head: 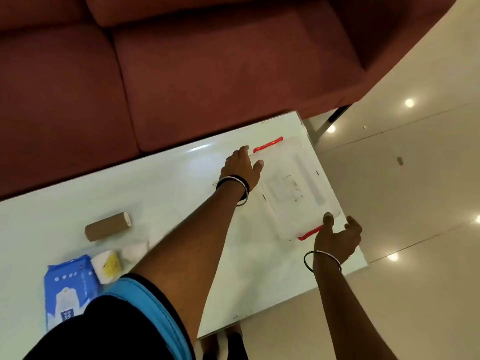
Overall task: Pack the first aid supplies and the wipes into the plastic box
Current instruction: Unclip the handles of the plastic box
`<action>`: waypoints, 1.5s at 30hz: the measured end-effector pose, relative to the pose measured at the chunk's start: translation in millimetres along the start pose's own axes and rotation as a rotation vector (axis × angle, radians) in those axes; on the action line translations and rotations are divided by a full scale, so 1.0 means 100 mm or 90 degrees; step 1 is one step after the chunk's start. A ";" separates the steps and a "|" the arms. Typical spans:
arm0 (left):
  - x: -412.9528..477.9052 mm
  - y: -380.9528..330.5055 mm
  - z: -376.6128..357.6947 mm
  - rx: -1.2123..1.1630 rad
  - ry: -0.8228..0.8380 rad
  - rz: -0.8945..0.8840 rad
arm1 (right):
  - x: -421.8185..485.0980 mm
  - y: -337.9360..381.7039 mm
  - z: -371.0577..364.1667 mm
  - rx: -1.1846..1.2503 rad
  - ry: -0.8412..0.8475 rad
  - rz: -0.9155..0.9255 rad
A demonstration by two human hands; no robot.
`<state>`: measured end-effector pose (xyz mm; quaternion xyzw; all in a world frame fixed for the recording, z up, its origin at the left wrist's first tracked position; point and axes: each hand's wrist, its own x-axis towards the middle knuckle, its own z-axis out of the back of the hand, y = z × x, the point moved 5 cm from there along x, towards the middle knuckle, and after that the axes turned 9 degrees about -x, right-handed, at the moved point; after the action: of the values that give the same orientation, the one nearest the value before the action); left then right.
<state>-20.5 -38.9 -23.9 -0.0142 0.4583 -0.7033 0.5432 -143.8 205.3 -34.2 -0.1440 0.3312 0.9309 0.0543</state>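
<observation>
A clear plastic box (pixel 293 188) with its lid on and red latches (pixel 268 144) lies at the right end of the white table (pixel 161 193). My left hand (pixel 242 166) rests on its far left corner, fingers spread. My right hand (pixel 337 237) touches the near right corner by the other red latch (pixel 309 233), thumb on the rim. To the left lie a brown bandage roll (pixel 107 227), a blue wipes pack (pixel 70 287), a white and yellow packet (pixel 107 265) and a small white packet (pixel 135 252).
A dark red sofa (pixel 181 61) stands right behind the table's far edge. Glossy cream floor tiles (pixel 415 178) lie to the right of the table. The box sits close to the table's right edge. A black and blue sleeve (pixel 124 320) covers the lower left.
</observation>
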 end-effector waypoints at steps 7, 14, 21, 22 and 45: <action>0.31 -0.03 -0.16 -0.079 0.041 0.028 | 0.07 -0.35 -0.24 0.139 0.154 -0.144; 0.21 0.08 -0.07 -0.240 0.032 0.069 | 0.13 -0.33 -0.16 0.172 0.155 -0.169; -0.67 0.56 0.12 -0.333 -0.003 0.039 | 0.03 -0.37 0.24 0.181 0.185 -0.077; -0.80 0.69 0.14 -0.352 -0.003 0.058 | -0.03 -0.38 0.27 0.178 0.192 -0.063; -2.41 2.55 0.17 -0.306 -0.179 0.214 | -0.90 -0.46 -0.58 0.027 0.418 0.181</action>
<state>278.4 140.4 -67.0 -0.1632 0.5278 -0.4668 0.6906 -35.4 203.4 -77.2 -0.3868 0.3672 0.8260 -0.1823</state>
